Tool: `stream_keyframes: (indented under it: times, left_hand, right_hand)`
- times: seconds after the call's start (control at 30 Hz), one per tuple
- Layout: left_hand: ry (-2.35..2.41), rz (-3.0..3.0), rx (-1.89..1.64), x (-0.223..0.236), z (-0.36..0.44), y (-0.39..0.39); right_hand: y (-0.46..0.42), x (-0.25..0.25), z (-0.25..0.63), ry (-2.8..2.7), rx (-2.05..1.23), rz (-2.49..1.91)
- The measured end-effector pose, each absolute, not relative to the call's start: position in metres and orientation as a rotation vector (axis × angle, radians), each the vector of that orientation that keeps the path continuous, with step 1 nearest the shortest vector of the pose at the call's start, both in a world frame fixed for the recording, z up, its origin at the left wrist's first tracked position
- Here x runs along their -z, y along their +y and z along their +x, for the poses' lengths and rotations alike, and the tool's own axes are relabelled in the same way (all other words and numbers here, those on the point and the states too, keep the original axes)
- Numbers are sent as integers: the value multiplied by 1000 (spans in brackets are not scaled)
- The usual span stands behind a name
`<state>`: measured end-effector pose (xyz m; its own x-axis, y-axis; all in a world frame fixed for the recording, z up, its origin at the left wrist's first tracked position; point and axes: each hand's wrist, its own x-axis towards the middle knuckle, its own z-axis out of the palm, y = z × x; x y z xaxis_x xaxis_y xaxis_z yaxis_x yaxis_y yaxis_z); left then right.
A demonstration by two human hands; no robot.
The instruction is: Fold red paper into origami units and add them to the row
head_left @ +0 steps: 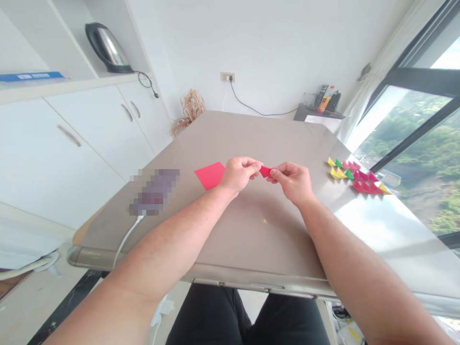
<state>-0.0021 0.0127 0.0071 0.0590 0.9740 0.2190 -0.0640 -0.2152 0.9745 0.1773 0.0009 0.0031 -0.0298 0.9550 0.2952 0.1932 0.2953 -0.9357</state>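
Your left hand [241, 173] and right hand [293, 182] pinch closed on opposite ends of small folded red paper [265, 171] | over smooth table [266, 136], centre | flat red sheet [210, 175], left | peaked paper folds [361, 176], right

The left hand [241, 173] and right hand [293, 182] pinch a small folded red paper piece [265, 171] above the glossy grey-brown desk [251, 235]. A flat red paper sheet [209, 176] lies there (partly hidden); folded yellow, green and pink paper pieces [361, 176] sit in rows at right.

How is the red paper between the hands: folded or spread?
Apparently folded: the red paper held by left hand and right hand is small and angular, unlike the flat sheet.
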Motion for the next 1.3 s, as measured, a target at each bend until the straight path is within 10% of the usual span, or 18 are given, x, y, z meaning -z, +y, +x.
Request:
stream_keyframes:
  times: [1.3]
  left_hand:
    - [1100,1554,-1376,6,6,16]
  right_hand:
    - [-6,-6,164,-1545,-711,-1221]
